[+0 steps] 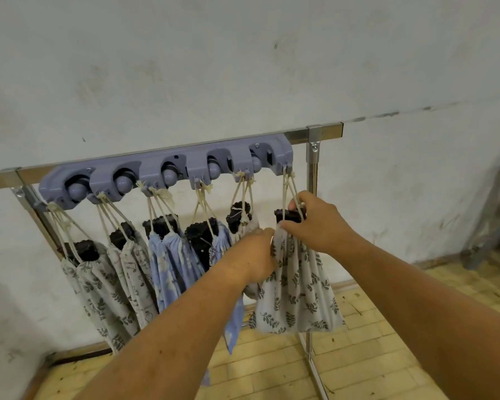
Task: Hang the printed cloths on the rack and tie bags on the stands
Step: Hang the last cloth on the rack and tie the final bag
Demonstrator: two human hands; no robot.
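Six drawstring bags hang from a grey hook rail on a metal rack against the wall. The right hand has its grip clenched on the dark gathered neck of the leaf-print bag at the rail's three o'clock end, its cords looped on the last hook. The left hand pinches that bag's cloth at nine o'clock.

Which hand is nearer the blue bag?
Left. The left hand is just right of the blue bag, against the leaf-print bag. The right hand grips that bag's neck, farther right.
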